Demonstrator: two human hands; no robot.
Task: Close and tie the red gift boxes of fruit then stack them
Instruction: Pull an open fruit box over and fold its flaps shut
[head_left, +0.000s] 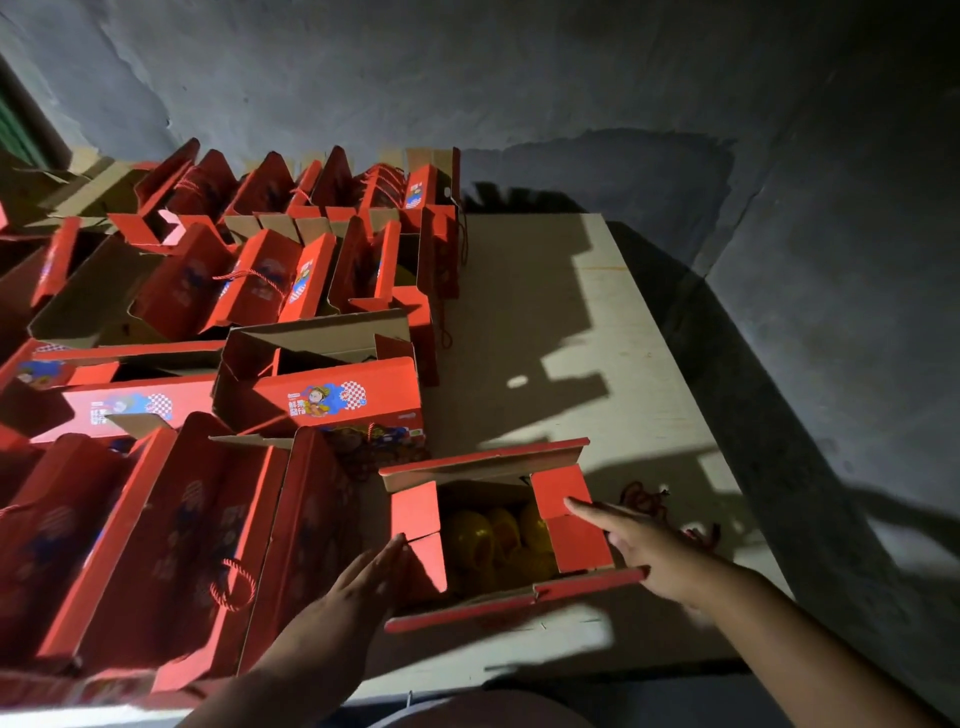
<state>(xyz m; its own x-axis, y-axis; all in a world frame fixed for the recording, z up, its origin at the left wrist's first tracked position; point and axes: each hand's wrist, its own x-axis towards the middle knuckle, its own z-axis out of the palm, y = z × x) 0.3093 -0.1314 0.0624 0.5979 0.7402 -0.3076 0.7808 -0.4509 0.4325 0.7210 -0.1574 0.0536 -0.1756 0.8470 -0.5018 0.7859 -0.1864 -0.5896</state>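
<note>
An open red gift box (576, 582) stands near the front of the pale table (545, 312), with yellow fruit (493, 540) showing inside. Its two red side flaps are partly folded inward; the long flaps stand open. My left hand (363, 577) lies with straight fingers against the left side flap. My right hand (634, 540) reaches over the right side flap with straight fingers touching it. A red cord (649, 501) lies on the table just right of the box.
Several more open red gift boxes (322, 395) crowd the left half of the table, some with red cord handles. A grey concrete wall (519, 78) rises behind, and a dark floor (831, 364) lies to the right of the table edge.
</note>
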